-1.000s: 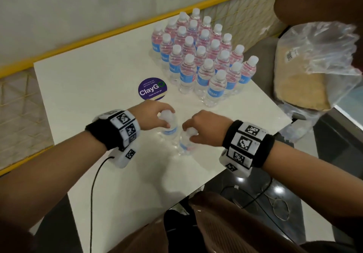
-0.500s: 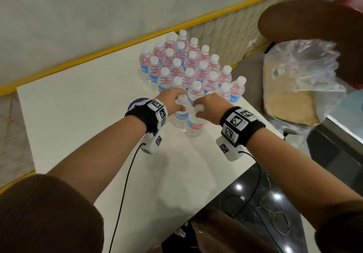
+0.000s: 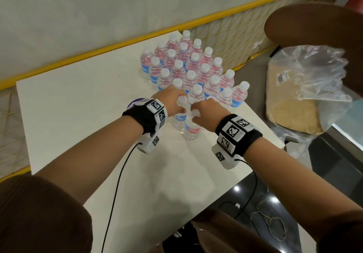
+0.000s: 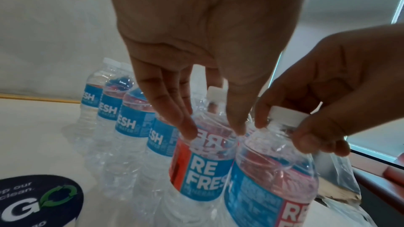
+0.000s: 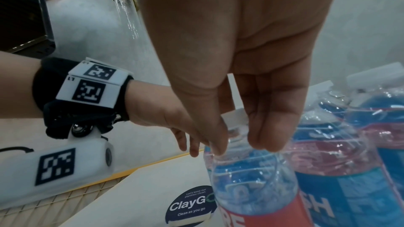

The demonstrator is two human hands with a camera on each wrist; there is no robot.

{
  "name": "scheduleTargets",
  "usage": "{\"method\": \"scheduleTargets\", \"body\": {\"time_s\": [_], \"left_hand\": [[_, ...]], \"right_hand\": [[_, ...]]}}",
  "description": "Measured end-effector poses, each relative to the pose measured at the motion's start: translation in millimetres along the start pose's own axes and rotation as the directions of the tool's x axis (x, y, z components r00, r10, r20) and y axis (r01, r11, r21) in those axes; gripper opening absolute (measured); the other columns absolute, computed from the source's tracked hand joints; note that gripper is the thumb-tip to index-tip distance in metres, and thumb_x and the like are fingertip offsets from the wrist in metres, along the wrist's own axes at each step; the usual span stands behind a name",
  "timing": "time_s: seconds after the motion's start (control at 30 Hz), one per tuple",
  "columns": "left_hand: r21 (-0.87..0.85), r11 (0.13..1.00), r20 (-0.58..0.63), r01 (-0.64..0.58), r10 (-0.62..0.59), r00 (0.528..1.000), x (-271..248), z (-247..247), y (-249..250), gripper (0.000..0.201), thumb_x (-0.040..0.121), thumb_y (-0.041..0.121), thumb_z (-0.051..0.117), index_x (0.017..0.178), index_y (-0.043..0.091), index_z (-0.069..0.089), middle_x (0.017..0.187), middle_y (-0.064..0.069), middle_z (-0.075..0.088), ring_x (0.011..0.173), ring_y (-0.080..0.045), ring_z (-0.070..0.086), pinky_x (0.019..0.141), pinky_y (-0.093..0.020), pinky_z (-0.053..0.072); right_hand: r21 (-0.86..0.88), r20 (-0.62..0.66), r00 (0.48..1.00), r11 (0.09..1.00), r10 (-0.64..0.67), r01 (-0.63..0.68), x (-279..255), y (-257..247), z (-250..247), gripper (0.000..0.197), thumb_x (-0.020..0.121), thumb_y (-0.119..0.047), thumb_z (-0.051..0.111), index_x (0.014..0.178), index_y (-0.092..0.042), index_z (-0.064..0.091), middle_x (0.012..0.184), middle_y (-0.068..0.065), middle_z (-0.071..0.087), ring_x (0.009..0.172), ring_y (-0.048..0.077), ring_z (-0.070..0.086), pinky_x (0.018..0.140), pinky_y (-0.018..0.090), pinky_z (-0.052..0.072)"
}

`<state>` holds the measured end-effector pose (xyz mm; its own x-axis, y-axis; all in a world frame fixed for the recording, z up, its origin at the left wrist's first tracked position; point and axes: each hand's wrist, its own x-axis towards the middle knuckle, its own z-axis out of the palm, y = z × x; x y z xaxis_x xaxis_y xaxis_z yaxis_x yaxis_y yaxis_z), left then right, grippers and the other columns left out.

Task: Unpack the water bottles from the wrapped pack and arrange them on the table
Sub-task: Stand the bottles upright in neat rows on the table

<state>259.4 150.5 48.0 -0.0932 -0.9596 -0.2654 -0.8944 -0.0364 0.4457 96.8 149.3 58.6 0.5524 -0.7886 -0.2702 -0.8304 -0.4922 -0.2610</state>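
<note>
Now each hand's fingers (image 4: 186, 127) pinch a ribbed clear plastic bottle (image 3: 191, 129) below its white cap.

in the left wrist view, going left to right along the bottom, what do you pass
ClayGo sticker → row of standing bottles → bottle under the left hand → bottle held by the right hand → crumpled plastic wrap

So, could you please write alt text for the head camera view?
Two hands, left hand and right hand, each hold a water bottle by its neck, beside a block of upright bottles on a white table.
</note>
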Motion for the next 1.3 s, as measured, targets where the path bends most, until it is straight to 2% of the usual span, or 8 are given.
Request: {"method": "scheduleTargets", "body": {"time_s": [0.2,0.4,0.5,0.6,0.77,0.9,1.07,1.3], "left_hand": [[-0.044,0.999,-0.039,0.011,-0.013,0.999,-1.7,0.5,-0.4,0.035,0.086,0.046,0.060,0.103,0.016,0.064,0.102,-0.005,0.067,0.097,-0.025,0.060,0.084,-0.038,0.049],[-0.058,0.998,-0.070,0.003,-0.007,0.998,-5.4,3.7,3.2,0.041,0.088,0.047,0.058,0.112,0.014,0.064,0.108,-0.008,0.066,0.104,-0.027,0.059,0.089,-0.040,0.048],[-0.093,0.995,-0.125,0.033,-0.044,0.991,-5.4,2.6,-0.1,0.048,0.087,0.048,0.058,0.125,0.019,0.061,0.117,-0.007,0.066,0.110,-0.023,0.059,0.090,-0.032,0.044],[-0.110,0.994,-0.070,0.025,-0.033,0.997,-5.3,-1.1,-0.8,0.041,0.088,0.043,0.060,0.122,0.020,0.063,0.115,-0.007,0.066,0.109,-0.024,0.060,0.088,-0.030,0.043],[-0.133,0.991,0.043,-0.021,0.027,0.999,-6.9,-11.5,-1.3,0.040,0.091,0.027,0.060,0.131,0.022,0.055,0.139,-0.003,0.053,0.124,-0.023,0.051,0.101,-0.031,0.038],[-0.127,0.991,0.016,-0.028,0.030,0.999,-7.2,-11.5,-4.9,0.044,0.089,0.031,0.061,0.131,0.023,0.053,0.133,-0.004,0.056,0.121,-0.021,0.053,0.095,-0.026,0.038],[-0.097,0.995,-0.019,-0.017,0.015,1.000,-5.2,-10.6,-2.7,0.043,0.088,0.038,0.061,0.128,0.019,0.059,0.125,-0.008,0.063,0.114,-0.024,0.058,0.099,-0.037,0.045],[-0.116,0.993,-0.031,-0.031,0.027,0.999,-2.5,-10.3,-0.2,0.044,0.089,0.033,0.062,0.131,0.019,0.057,0.130,-0.007,0.060,0.117,-0.023,0.057,0.102,-0.034,0.044]], "right_hand": [[0.043,-0.006,1.000,0.999,0.024,-0.024,-2.2,0.3,-0.2,0.029,0.088,-0.021,0.054,0.115,-0.012,0.061,0.100,0.012,0.065,0.093,0.029,0.061,0.068,0.029,0.042],[0.051,-0.017,0.998,0.997,0.063,-0.062,0.2,-1.7,3.0,0.029,0.086,-0.023,0.057,0.113,-0.013,0.062,0.097,0.011,0.064,0.089,0.027,0.060,0.066,0.030,0.043],[0.048,-0.018,0.996,0.995,0.083,-0.082,1.2,-1.6,5.2,0.027,0.086,-0.025,0.057,0.109,-0.012,0.062,0.096,0.012,0.063,0.081,0.025,0.053,0.065,0.029,0.038],[0.049,-0.022,0.995,0.994,0.094,-0.093,1.9,-1.6,6.4,0.025,0.086,-0.026,0.058,0.106,-0.012,0.062,0.095,0.012,0.063,0.080,0.025,0.053,0.065,0.029,0.039],[0.016,-0.020,0.997,0.998,0.068,-0.068,0.8,-2.5,4.6,0.023,0.087,-0.025,0.057,0.102,-0.009,0.064,0.093,0.012,0.065,0.088,0.029,0.058,0.068,0.030,0.043],[0.010,-0.014,0.997,0.997,0.075,-0.074,1.1,-4.6,4.6,0.022,0.086,-0.026,0.058,0.100,-0.009,0.063,0.093,0.013,0.064,0.087,0.028,0.058,0.070,0.034,0.048],[0.011,-0.007,0.997,0.997,0.081,-0.081,-0.4,-6.5,1.3,0.024,0.087,-0.025,0.058,0.106,-0.011,0.063,0.097,0.012,0.065,0.084,0.024,0.053,0.075,0.035,0.050],[-0.046,0.038,0.999,0.999,0.031,-0.029,-5.7,-7.0,-8.5,0.040,0.089,-0.011,0.056,0.128,-0.018,0.056,0.122,0.013,0.055,0.115,0.029,0.052,0.092,0.032,0.042]]}}
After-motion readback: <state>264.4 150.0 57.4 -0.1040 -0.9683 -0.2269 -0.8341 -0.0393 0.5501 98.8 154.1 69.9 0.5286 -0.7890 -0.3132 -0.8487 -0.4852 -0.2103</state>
